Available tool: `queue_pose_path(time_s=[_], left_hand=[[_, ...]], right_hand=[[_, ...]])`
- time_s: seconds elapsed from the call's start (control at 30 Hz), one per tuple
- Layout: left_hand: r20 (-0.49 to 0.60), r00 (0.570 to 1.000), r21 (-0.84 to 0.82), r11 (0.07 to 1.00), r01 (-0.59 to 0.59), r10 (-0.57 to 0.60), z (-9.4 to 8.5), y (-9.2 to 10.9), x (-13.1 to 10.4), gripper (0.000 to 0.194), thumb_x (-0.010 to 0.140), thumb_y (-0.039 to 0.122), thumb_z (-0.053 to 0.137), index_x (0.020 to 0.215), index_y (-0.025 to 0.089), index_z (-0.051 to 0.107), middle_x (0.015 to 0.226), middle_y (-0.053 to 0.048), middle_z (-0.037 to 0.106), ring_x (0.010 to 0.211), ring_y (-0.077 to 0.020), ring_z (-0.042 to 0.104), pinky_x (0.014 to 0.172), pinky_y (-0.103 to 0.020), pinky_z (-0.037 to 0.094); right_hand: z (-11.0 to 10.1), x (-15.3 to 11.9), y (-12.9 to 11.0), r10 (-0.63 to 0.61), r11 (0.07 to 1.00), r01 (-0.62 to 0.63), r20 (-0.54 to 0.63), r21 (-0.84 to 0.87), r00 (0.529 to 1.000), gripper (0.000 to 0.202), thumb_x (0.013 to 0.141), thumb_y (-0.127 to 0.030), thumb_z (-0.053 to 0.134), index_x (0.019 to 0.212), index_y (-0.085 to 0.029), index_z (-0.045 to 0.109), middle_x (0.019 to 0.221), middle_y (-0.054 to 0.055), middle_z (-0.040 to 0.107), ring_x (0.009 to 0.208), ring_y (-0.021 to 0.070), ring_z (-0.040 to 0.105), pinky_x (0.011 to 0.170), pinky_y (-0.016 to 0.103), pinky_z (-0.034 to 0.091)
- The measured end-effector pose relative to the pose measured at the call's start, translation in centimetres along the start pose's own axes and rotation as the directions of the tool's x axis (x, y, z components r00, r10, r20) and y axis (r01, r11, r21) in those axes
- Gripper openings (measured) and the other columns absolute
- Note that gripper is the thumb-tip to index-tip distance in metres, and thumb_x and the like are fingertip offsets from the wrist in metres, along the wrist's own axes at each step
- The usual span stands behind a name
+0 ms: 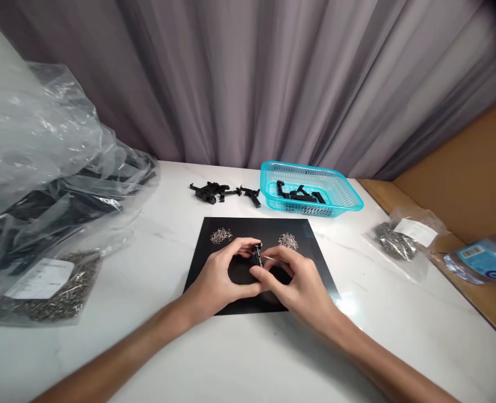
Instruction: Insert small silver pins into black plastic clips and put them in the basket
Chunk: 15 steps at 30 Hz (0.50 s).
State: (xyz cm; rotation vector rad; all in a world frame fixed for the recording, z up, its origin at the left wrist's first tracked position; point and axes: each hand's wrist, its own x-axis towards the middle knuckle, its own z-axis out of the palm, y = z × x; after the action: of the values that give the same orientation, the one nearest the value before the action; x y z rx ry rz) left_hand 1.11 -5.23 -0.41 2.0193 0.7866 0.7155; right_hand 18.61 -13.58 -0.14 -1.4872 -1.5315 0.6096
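Between my two hands, a small black plastic part [258, 254] is held upright above a black mat [319, 280]. My left hand [218, 274] grips it from the left, fingers at its top and thumb near its lower end. From the right, my right hand [300, 277] is closed at its side, with thumb and forefinger against the part; whether a tiny piece is between those fingertips I cannot tell. Behind my hands on the mat lie two piles of small metal pieces, a left pile [221, 235] and a right pile [288, 241].
Several black parts [209, 191] lie behind the mat. A blue basket [352, 204] beside them contains more. Left stands a large clear bag [42, 140] and a bag of metal pieces [58, 291]. At right are a smaller bag [398, 240] and a blue-labelled packet [482, 257].
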Motion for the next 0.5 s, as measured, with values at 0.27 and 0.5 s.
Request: queue_pose_path(time_s=[0.27,0.5], left_hand=[[0.021,0.999,-0.162,0.986,0.028,-0.025,-0.3,0.5,-0.1,0.060,0.079,0.035,0.083,0.133,0.026,0.060,0.125,-0.004,0.072,0.116,-0.0244,0.067,0.106,-0.043,0.053],[0.012,0.999,0.028,0.999,0.035,-0.035,0.2,0.3,-0.3,0.063,0.078,0.030,0.081,0.136,0.028,0.058,0.125,-0.005,0.070,0.117,-0.0256,0.066,0.105,-0.044,0.053]], right_hand=[[-2.1,0.7,0.7,-0.097,0.995,0.096,-0.067,-0.018,0.993,0.035,0.109,-0.040,0.042,0.095,-0.021,0.068,0.090,0.004,0.068,0.085,0.0190,0.059,0.078,0.033,0.044],[-0.2,0.2,-0.2,0.130,0.961,-0.152,0.110,0.231,0.985,0.036,0.092,-0.047,0.070,0.114,-0.020,0.061,0.076,-0.001,0.072,0.069,0.0170,0.061,0.064,0.029,0.044]])
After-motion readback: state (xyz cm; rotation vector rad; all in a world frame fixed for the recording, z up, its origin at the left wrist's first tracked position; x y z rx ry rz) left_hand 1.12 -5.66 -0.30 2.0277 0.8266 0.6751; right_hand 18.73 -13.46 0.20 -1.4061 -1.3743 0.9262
